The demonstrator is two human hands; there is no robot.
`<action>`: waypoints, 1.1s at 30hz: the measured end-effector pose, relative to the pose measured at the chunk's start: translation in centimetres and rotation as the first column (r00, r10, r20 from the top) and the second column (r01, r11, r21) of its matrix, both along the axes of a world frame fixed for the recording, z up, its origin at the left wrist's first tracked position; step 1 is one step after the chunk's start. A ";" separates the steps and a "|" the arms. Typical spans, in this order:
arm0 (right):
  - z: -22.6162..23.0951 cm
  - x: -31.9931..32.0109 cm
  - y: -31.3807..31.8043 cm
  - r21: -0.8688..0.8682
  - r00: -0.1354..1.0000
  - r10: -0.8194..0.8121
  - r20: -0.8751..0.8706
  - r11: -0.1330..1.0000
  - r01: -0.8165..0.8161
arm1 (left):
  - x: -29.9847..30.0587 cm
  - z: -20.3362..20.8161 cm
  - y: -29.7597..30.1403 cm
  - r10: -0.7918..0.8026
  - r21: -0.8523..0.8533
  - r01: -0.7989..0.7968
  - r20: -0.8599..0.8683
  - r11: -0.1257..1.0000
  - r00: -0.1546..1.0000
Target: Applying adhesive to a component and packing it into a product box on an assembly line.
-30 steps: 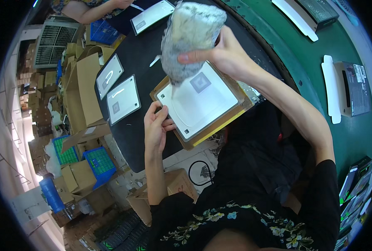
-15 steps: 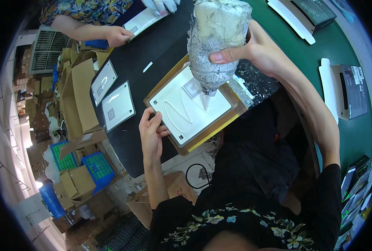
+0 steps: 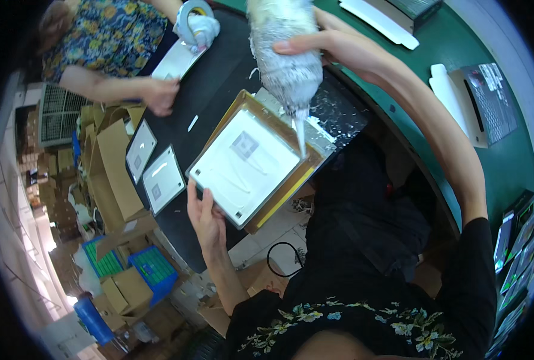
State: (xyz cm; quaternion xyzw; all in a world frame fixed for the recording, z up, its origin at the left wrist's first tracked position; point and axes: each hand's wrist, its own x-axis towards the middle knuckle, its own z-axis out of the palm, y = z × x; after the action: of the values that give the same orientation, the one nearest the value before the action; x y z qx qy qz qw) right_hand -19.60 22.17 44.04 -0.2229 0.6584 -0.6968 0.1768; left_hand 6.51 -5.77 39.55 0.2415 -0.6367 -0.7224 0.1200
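My right hand [image 3: 333,45] is wrapped around a large glue bottle [image 3: 288,69], rough and covered in whitish film. Its narrow nozzle [image 3: 301,135] points down at the right edge of a white rectangular panel [image 3: 273,153]. A thin zigzag of clear-white glue [image 3: 238,175] runs across the panel, beside a grey square mark. My left hand [image 3: 208,222] grips the panel's near-left edge, thumb on top. Under the panel is a brown board with a yellow edge [image 3: 282,199].
Two more white panels, a left one [image 3: 139,150] and a nearer one [image 3: 165,180], lie on the black table [image 3: 219,90]. A co-worker's bare hand [image 3: 160,96] and gloved hand [image 3: 202,31] are at another panel [image 3: 186,60]. Opened boxes [image 3: 489,105] stand on the green table right.
The nozzle has moved to the panel's right edge, and the glue line looks flatter and fainter. The co-worker's bare hand has lifted off their panel; a tape roll shows by the gloved hand.
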 end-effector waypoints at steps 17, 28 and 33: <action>-1.3 -1.2 22.0 0.449 0.743 -0.300 -0.598 0.642 0.621 | -4.8 -0.3 25.4 -0.581 0.298 0.606 -0.178 0.738 0.794; -8.7 10.8 41.7 0.570 0.507 -0.384 -0.772 -0.063 0.819 | -15.9 -3.9 33.3 -0.729 0.254 0.726 -0.100 0.639 0.677; -9.4 10.8 42.3 0.520 0.451 -0.378 -0.809 -0.102 0.848 | -17.4 -3.2 35.8 -0.759 0.207 0.743 -0.005 0.636 0.651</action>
State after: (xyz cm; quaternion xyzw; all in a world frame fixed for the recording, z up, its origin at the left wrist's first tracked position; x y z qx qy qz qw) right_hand -8.81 64.49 34.63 0.1298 0.9573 -0.1104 -0.2333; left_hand -10.93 29.99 36.32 -0.0052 -0.6115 -0.7536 -0.2412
